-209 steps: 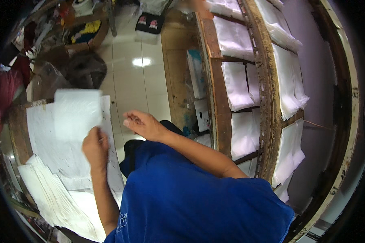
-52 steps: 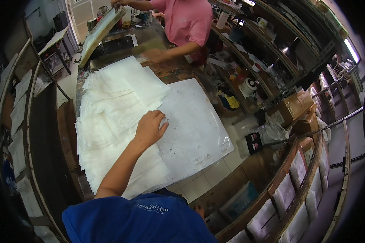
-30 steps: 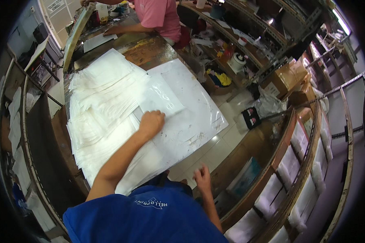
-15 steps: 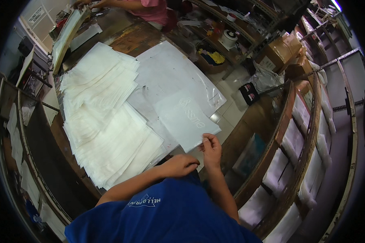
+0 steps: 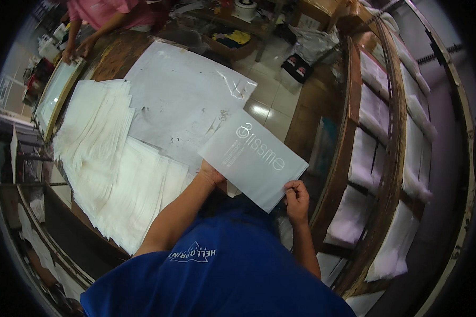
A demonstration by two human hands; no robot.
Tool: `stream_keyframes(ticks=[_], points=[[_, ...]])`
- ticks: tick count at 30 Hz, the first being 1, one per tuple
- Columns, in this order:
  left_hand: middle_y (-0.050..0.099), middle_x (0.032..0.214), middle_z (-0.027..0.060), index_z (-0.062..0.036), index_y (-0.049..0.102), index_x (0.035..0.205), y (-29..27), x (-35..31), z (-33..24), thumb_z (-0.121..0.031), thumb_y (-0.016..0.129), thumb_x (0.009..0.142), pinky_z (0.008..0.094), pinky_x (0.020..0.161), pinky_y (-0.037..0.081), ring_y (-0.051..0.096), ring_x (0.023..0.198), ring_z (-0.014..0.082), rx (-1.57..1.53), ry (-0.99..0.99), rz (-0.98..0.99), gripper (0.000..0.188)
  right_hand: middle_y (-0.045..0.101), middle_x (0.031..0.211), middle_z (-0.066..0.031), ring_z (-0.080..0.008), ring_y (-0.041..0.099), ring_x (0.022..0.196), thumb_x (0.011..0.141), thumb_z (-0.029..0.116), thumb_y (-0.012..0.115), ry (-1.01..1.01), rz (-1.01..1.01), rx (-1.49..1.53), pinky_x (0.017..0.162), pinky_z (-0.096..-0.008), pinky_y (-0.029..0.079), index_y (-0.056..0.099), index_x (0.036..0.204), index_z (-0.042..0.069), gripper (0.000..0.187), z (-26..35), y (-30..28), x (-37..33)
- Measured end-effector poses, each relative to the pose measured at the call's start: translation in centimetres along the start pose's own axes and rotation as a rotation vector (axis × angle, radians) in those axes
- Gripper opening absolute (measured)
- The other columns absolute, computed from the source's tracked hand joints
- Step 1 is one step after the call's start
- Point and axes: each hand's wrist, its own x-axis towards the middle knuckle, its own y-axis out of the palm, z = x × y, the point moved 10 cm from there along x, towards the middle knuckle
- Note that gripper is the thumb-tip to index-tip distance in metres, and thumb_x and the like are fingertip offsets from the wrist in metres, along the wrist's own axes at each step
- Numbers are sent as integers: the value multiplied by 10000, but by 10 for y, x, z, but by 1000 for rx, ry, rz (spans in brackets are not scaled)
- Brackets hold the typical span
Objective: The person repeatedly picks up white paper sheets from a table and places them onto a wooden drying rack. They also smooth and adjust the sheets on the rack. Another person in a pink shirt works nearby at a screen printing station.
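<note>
A frosted plastic bag [image 5: 259,164] with white printed lettering is held up, tilted, over the near edge of the table. My right hand [image 5: 296,198] pinches its lower right corner between thumb and fingers. Under the bag's left edge is my left hand [image 5: 211,173], its fingers hidden behind the plastic. To the left, fanned stacks of similar whitish bags [image 5: 148,185] cover the near side of the table. A large grey sheet [image 5: 180,100], smudged with dark marks, lies flat beyond the raised bag.
A co-worker in a pink top [image 5: 108,13] handles a framed screen [image 5: 58,100] at the far left. Wooden racks [image 5: 349,132] at the right hold several whitish bags in rows. On the tiled floor lies a black package [image 5: 296,68], with cardboard boxes [image 5: 314,13] behind.
The bag has been lifted off the grey sheet toward me. My left hand has moved from near my body to beneath its left edge. My right hand still grips the corner, slightly farther right.
</note>
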Motion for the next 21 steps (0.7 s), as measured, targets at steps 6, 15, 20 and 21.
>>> stream_keyframes(ticks=[6,15,20,21], points=[[571,1226,137,-42,501,1283,4,8,24,-407,363,968,453,948,460,564,1104,310,77,-63,-8,502,503,795,39,-34,426,687,884,2,491,18,-113,-26,612,-185,350,564,902,32,81,-12,-32,-22],[524,1290,155,-9,480,1290,-2,13,40,-427,295,984,461,1028,364,507,1161,327,125,-140,-19,550,501,797,31,-48,440,705,896,25,511,-15,-200,-101,627,-198,362,576,889,41,68,-9,-50,-42],[492,1328,178,23,456,1301,-7,21,42,-436,266,990,459,1074,308,450,1232,333,187,-75,-228,585,553,798,-12,-81,494,709,878,20,498,-53,-243,-216,636,-234,407,578,904,17,84,0,-58,-33],[482,1336,183,32,441,1308,2,26,43,-458,265,987,454,1086,293,434,1251,328,182,-57,-186,611,566,793,-32,-90,514,707,873,19,492,-36,-240,-237,633,-249,420,577,909,14,93,0,-60,-28]])
